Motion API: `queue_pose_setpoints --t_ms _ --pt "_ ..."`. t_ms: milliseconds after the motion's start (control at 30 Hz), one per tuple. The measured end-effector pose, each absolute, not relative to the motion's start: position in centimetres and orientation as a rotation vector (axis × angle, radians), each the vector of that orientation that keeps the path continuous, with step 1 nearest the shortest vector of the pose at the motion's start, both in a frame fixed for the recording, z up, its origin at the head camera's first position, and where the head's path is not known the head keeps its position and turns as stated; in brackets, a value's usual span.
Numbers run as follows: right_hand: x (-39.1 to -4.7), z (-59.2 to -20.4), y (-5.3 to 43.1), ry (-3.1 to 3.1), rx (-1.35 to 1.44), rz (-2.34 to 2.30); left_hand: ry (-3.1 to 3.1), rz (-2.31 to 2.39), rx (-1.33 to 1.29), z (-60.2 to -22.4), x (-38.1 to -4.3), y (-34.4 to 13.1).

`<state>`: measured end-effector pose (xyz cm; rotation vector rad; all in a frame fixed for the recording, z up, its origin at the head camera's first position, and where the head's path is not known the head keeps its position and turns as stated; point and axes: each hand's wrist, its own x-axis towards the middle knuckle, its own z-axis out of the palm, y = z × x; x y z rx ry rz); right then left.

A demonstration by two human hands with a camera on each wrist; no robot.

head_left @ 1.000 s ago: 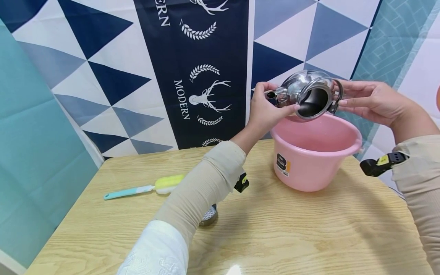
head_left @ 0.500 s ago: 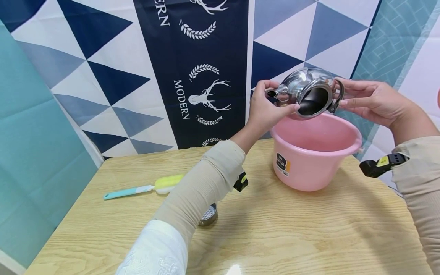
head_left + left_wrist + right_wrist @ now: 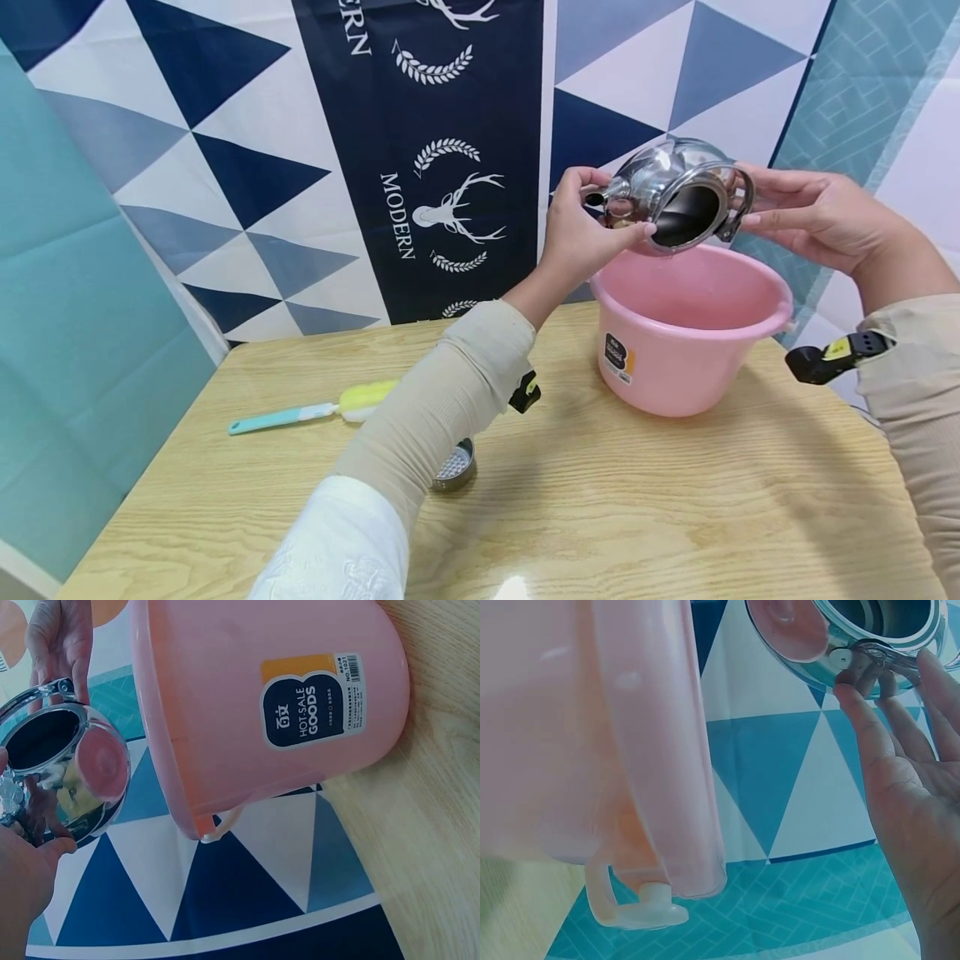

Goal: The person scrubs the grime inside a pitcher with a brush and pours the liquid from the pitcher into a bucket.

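A shiny steel teapot (image 3: pixel 660 171) is held tilted above the pink bucket (image 3: pixel 675 371), its round mouth uncovered and facing me. My left hand (image 3: pixel 577 229) grips the spout side, with the thumb near the mouth's rim. At the handle side, my right hand (image 3: pixel 840 212) holds the teapot by the fingertips and thumb. The left wrist view has the left hand (image 3: pixel 26 877) against the mirror-like teapot body (image 3: pixel 97 802). In the right wrist view, the fingers of the right hand (image 3: pixel 900 780) touch the teapot below its handle joint. No liquid is visible at the mouth.
On the wooden table (image 3: pixel 637 517) lies a sponge brush (image 3: pixel 292 415) with a blue handle and yellow-white head, partly behind the left forearm. A small metal strainer (image 3: pixel 455 467) stands beside that sleeve. Patterned cloth (image 3: pixel 247 167) hangs behind the table.
Both hands have raised the teapot slightly, and it has shifted a little to the right. The bucket, brush and strainer stay in place.
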<state>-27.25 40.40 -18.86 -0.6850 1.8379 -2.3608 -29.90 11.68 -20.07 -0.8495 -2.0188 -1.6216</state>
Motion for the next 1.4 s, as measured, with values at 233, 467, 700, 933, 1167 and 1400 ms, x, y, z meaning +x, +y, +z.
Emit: queue_pose_setpoints --t_ms 233,467,700,933,1167,1400 --pt "-27.26 -18.48 40.18 1.868 -0.693 -2.365 -2.034 -1.588 -0.856 -19.63 -29.89 11.55" --pt "-27.06 -18.46 40.23 1.89 -0.68 -2.374 -2.04 -1.587 -0.855 -19.42 -29.71 11.63" --pt "-27.03 -18.56 40.49 1.893 -0.701 -2.371 -2.043 -1.574 -0.856 -19.3 -29.5 11.71" --pt "-26.96 -18.54 40.75 1.836 -0.763 -2.377 -2.045 -1.55 -0.862 -19.24 -29.44 11.75" --pt "-26.95 -18.61 40.7 1.896 -0.718 -2.366 -2.043 -1.532 -0.868 -19.27 -29.37 11.74" --pt "-26.86 -18.54 40.58 1.909 -0.702 -2.374 -2.037 -1.526 -0.88 -19.21 -29.31 11.7"
